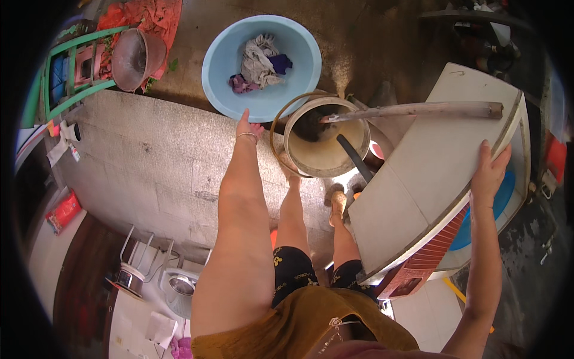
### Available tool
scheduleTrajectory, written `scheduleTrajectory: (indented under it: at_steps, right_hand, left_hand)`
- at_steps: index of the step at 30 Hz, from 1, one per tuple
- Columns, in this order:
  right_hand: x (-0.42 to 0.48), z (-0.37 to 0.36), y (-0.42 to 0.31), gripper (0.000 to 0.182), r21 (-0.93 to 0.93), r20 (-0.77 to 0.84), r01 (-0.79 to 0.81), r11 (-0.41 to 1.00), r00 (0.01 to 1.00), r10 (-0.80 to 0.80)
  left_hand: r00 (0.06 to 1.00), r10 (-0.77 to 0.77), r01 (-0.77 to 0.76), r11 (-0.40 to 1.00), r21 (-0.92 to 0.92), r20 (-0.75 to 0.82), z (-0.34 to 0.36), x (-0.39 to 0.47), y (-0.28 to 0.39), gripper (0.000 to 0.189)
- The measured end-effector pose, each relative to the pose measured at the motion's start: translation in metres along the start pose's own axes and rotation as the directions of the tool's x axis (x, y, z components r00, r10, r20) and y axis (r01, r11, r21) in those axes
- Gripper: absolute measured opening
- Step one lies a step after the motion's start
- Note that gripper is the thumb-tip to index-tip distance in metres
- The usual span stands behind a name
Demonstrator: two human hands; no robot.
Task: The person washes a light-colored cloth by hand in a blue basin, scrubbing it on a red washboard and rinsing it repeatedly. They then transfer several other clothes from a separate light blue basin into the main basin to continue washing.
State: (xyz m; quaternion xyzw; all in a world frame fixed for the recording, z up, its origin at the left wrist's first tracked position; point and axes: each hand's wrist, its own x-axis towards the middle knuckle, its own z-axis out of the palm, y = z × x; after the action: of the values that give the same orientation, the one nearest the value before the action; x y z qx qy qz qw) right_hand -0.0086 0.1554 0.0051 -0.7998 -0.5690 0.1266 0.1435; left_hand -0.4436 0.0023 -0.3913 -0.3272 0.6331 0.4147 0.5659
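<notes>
My left hand (pixel 252 129) reaches forward to the near rim of a light blue plastic basin (pixel 219 96). Its thumb overlaps the rim while the fingers show just below; whether they grip it I cannot tell. Inside the basin lie a crumpled pale cloth (pixel 260 60), a dark purple cloth (pixel 281 63) and a mauve cloth (pixel 242 84). On the right, my right hand (pixel 489 172) holds the edge of a white-tiled washing sink (pixel 417 170), thumb on top. A ribbed red-brown washboard surface (pixel 426 256) and a blue basin (pixel 504 193) show beyond that edge.
A pale bucket (pixel 327 161) with a wooden stick (pixel 430 110) across it and a dark hose (pixel 354 157) stands before my feet. Left are a green frame (pixel 80 101), a dull pink bucket (pixel 130 60) and a red sheet (pixel 168 22). The paved step (pixel 148 148) ends near the basin.
</notes>
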Motion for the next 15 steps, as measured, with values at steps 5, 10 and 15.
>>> scheduleTrajectory:
  at_steps: [5, 10, 15]
  right_hand:
    - [0.003, 0.001, -0.008, 0.057, 0.069, 0.033, -0.023, 0.997, 0.999, 0.021]
    - [0.001, 0.0, -0.014, 0.056, 0.097, 0.029, -0.033, 0.995, 0.999, 0.03]
    - [0.001, 0.0, -0.015, 0.056, 0.089, 0.032, -0.03, 0.996, 0.999, 0.027]
  left_hand:
    - [0.999, 0.0, -0.004, 0.998, 0.066, 0.053, -0.009, -0.021, 0.018, 0.063]
    - [0.981, 0.169, -0.17, 0.985, 0.007, 0.092, -0.002, -0.038, 0.02, 0.046]
    - [0.969, 0.245, -0.244, 0.968, -0.058, 0.015, 0.022, -0.038, 0.042, 0.038]
